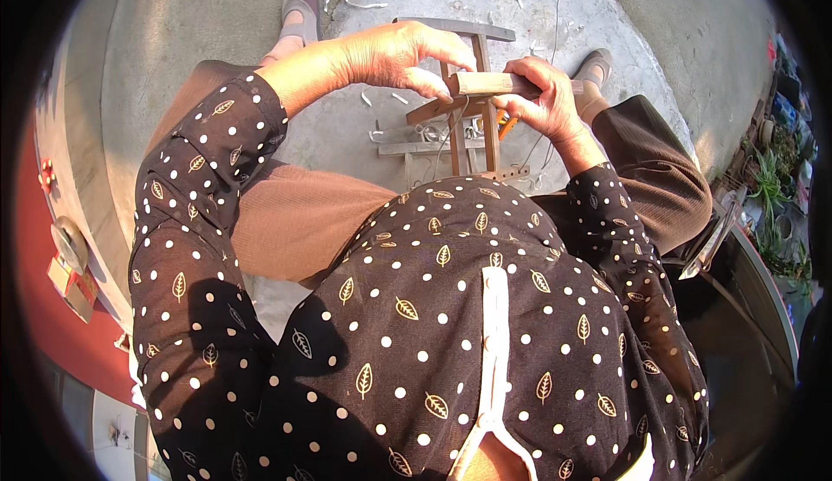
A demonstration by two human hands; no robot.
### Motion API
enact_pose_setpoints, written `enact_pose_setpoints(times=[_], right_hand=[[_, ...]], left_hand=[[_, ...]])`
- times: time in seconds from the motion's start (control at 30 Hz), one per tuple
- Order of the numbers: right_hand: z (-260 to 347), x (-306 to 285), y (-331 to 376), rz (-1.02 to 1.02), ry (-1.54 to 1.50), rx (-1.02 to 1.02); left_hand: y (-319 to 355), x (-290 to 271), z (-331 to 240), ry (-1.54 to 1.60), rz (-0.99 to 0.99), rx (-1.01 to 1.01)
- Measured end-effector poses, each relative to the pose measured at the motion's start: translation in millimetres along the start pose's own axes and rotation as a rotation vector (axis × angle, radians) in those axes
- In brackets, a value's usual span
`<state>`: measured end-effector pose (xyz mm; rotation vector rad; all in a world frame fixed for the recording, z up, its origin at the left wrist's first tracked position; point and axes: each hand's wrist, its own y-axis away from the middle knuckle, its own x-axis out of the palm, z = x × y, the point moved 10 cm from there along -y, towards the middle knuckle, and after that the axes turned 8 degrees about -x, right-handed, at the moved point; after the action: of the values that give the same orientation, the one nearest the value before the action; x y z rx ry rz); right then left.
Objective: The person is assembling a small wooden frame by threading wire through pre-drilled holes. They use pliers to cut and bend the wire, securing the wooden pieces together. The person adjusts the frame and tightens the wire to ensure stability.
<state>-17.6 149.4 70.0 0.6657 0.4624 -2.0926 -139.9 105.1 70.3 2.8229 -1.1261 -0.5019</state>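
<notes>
My right hand (544, 100) is wrapped round a short light-brown wooden bar (485, 84), held level in front of me. My left hand (403, 58) reaches to the bar's left end, thumb and fingers curved apart with a gap between them. Whether its thumb touches the wood is hard to make out. A thin cord (450, 137) hangs below that end. Beneath both hands stands a wooden frame (456, 139) with uprights and crosspieces, topped at the far side by a dark curved bar (459, 28). Something with orange handles (506, 124) shows behind my right thumb.
Scraps of white strip (366, 3) lie scattered on the concrete floor (381, 130). My shoes (301, 11) flank the frame. At right are potted plants (770, 178) and a metal blade-like tool (712, 237). A red surface with a box (71, 286) is at left.
</notes>
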Motion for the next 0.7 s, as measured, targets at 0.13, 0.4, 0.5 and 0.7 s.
enact_pose_setpoints(times=[0.13, 0.4, 0.5, 0.7], right_hand=[[-6, -3, 3, -0.067, 0.041, 0.036], [-10, -11, 4, -0.130, 0.060, 0.039], [-12, -11, 6, -0.138, 0.047, 0.051], [-10, -10, 6, -0.121, 0.008, 0.014]], left_hand=[[-1, 0, -5, 0.002, -0.083, 0.076], [-3, -2, -4, 0.050, -0.120, 0.008], [-7, -2, -5, 0.073, -0.052, -0.015], [-20, -4, -4, 0.089, 0.060, 0.055]])
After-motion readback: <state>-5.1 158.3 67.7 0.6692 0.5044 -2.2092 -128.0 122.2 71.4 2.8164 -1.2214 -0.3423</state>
